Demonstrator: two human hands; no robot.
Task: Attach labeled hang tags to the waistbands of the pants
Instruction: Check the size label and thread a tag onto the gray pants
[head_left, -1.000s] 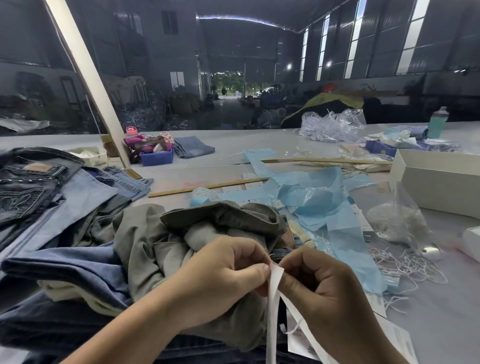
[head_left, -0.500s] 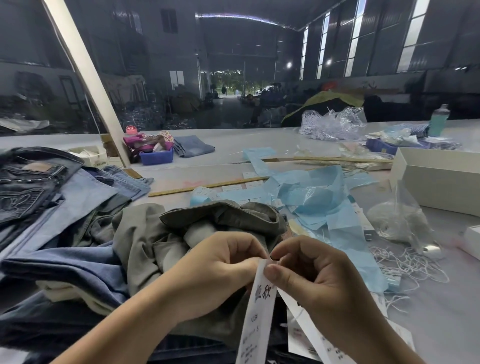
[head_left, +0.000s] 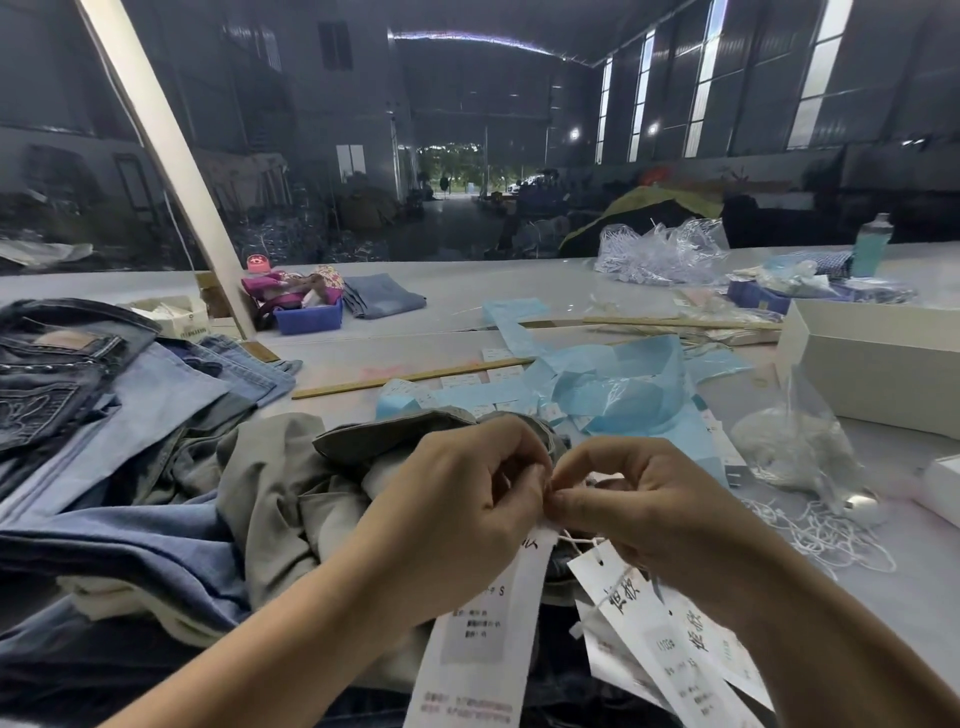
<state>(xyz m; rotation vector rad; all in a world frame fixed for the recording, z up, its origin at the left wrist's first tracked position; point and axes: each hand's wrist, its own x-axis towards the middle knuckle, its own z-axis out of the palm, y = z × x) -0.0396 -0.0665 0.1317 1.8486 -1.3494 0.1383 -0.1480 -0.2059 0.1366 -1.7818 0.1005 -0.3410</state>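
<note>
The work happened on a long grey table (head_left: 519, 291) inside a big dim hall, and behind the table I saw only dark clutter. I looked down on 2 bare hands that met over a grey-green pair of pants (head_left: 291, 483), which lay crumpled on top of a pile of jeans (head_left: 130, 551). The left hand (head_left: 457, 514) had its fingers curled, and its thumb and fingertips pinched the top end of a long white hang tag (head_left: 483, 639) with printed text. The right hand (head_left: 644, 509) was also curled, and its fingertips pressed against those of the left at the same spot, where a thin white string (head_left: 582, 541) came out. I could not tell exactly which fingers held the string. Just below the right fingers, more white tags (head_left: 654, 629) hung on the string, fanned out over the pants. The waistband (head_left: 395, 436) sat directly beyond the left knuckles, folded up. Further beyond the fingers lay crumpled blue paper strips (head_left: 623, 384) and a wooden ruler (head_left: 410, 376). To the right of the right hand I saw a clear bag of white strings (head_left: 789, 447), loose strings (head_left: 821, 535) near it, and a white box (head_left: 878, 358).
</note>
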